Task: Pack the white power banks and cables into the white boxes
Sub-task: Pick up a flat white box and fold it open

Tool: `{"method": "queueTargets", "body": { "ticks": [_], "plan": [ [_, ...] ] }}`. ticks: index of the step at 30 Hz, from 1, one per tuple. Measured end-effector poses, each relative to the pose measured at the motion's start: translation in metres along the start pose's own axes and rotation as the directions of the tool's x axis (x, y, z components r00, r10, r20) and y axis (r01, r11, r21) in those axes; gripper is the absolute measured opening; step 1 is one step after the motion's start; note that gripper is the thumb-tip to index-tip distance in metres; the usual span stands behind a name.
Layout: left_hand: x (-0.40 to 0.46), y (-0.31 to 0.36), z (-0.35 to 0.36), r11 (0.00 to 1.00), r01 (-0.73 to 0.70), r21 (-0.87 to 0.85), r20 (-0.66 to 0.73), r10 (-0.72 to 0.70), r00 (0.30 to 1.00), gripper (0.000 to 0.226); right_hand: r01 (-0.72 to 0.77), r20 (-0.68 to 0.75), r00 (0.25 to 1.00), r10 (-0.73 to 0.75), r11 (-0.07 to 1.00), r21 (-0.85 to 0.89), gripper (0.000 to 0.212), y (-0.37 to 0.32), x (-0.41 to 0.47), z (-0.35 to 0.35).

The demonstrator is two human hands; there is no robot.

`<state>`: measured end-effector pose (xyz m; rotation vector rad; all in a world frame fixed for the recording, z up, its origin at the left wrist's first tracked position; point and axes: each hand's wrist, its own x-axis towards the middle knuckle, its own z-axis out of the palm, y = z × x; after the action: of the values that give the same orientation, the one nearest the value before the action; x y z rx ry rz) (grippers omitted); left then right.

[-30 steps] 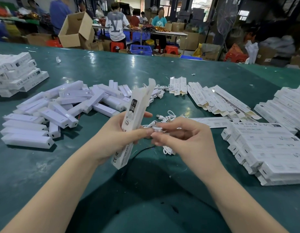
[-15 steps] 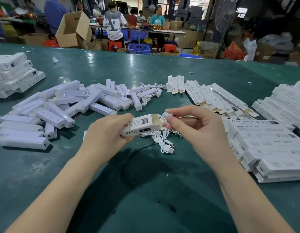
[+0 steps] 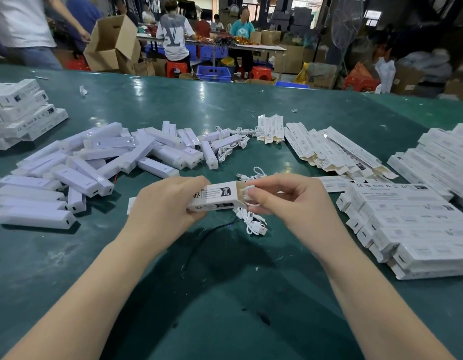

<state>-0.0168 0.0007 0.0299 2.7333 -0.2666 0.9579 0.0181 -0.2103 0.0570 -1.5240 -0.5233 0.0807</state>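
My left hand (image 3: 165, 203) grips a white box (image 3: 216, 196) that lies level above the green table (image 3: 225, 294), its open end facing right. My right hand (image 3: 285, 201) pinches a coiled white cable (image 3: 247, 193) at that open end, partly inside the box. Another loose white cable (image 3: 252, 222) lies on the table just below the box. A heap of white power banks (image 3: 95, 162) spreads across the left. Flat unfolded boxes (image 3: 337, 149) lie behind my right hand.
Closed white boxes are stacked at the right (image 3: 412, 224), far right (image 3: 443, 157) and far left (image 3: 19, 113). More cables (image 3: 230, 144) lie beside the power banks. People work at a table (image 3: 251, 45) beyond, among cardboard cartons (image 3: 110, 42).
The box swung from upright to level in my left hand. My right hand brought the cable to the box's open end and is now pushing it inside.
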Motion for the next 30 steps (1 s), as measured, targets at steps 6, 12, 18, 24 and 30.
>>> {"method": "queueTargets", "body": {
  "ticks": [6, 12, 18, 24, 30],
  "plan": [
    [0.0, 0.006, 0.001, 1.0, -0.025, -0.016, -0.013, 0.024, 1.0, 0.029, 0.044, -0.064, 0.997, -0.044, 0.999, -0.004, 0.013, 0.004, -0.002, 0.005],
    [0.0, 0.006, 0.004, 0.999, -0.022, -0.032, -0.019, 0.021, 1.0, 0.028, 0.08, -0.158, 0.983, -0.096, 0.991, -0.106, 0.016, 0.005, -0.005, 0.012],
    [0.0, 0.001, 0.005, 0.999, 0.027, -0.031, -0.02, -0.027, 0.999, 0.02, 0.054, -0.128, 0.989, -0.076, 0.985, -0.163, 0.017, 0.001, -0.006, 0.012],
    [0.0, 0.006, 0.004, 0.999, -0.025, -0.028, 0.005, 0.025, 1.0, 0.026, 0.024, -0.107, 0.993, -0.044, 0.983, -0.183, 0.017, 0.002, -0.005, 0.008],
    [-0.001, 0.005, 0.01, 0.996, 0.042, -0.076, -0.014, -0.043, 0.999, 0.023, 0.07, -0.081, 0.992, -0.097, 0.956, -0.286, 0.017, 0.004, -0.006, 0.015]
  ]
}}
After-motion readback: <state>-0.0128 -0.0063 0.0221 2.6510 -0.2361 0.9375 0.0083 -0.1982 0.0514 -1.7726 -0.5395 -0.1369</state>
